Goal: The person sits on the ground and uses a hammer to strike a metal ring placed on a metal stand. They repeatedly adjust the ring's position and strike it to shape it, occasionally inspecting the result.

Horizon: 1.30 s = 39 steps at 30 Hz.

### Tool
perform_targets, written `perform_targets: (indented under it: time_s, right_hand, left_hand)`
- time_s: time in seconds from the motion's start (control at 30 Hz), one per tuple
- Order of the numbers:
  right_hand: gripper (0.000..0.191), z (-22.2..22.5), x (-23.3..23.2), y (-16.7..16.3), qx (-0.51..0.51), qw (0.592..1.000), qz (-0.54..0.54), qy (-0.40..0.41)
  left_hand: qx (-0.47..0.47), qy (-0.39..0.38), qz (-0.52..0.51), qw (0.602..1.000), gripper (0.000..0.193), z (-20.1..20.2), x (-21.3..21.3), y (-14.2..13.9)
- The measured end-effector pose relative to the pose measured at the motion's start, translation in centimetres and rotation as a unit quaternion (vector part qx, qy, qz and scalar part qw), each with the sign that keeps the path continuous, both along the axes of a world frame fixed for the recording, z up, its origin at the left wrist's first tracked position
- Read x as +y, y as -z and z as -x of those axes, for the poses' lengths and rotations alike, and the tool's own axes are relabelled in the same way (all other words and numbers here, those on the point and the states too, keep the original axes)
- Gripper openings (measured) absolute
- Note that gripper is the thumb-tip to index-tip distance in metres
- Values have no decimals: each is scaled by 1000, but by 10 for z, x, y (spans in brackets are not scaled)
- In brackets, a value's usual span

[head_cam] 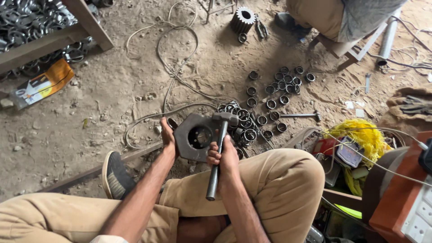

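We are holding a hammer (219, 148) against a metal housing (194, 136) on a dusty workshop floor (112, 90).

Our right hand (223, 155) is closing tight around the hammer's handle, with the head resting at the housing's upper right edge; our left hand (168, 137) is clamping the housing's left side, keeping it upright on edge just past our knees. Steel rings (274, 92) are lying scattered on the ground behind it, a second hammer (299, 116) beside them and a gear (243, 19) farther off. Another person's leg (315, 13) is showing at the top right, and yellow cord (360, 135) is sitting to our right.
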State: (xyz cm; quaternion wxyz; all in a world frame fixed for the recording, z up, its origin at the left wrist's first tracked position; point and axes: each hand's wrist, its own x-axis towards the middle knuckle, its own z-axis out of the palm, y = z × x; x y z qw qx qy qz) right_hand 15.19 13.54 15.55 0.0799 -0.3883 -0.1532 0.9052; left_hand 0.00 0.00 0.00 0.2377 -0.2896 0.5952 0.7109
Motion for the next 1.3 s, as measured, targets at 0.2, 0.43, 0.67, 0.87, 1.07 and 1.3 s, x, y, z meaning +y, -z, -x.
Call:
perform_targets:
  time_s: [0.2, 0.43, 0.67, 0.87, 1.07, 1.3]
  right_hand:
    - [50, 1, -6, 31, 62, 994, 93, -17]
    - [38, 7, -18, 8, -3, 1000, 7, -8]
    - [37, 13, -12, 4, -16, 1000, -3, -22]
    - [34, 16, -3, -3, -20, 1000, -7, -17]
    - [60, 7, 12, 49, 12, 996, 60, -65]
    - [65, 12, 21, 51, 26, 987, 140, -79]
  left_hand:
    - [-64, -39, 120, 990, 89, 9, -4, -2]
    - [-43, -87, 167, 981, 94, 6, -1, -6]
    - [37, -104, 125, 986, 89, 9, 4, -7]
    - [125, -43, 123, 983, 81, -6, 12, -45]
    - [144, -39, 116, 982, 83, -20, 13, -34]
    - [112, -123, 96, 981, 86, -20, 1, -59]
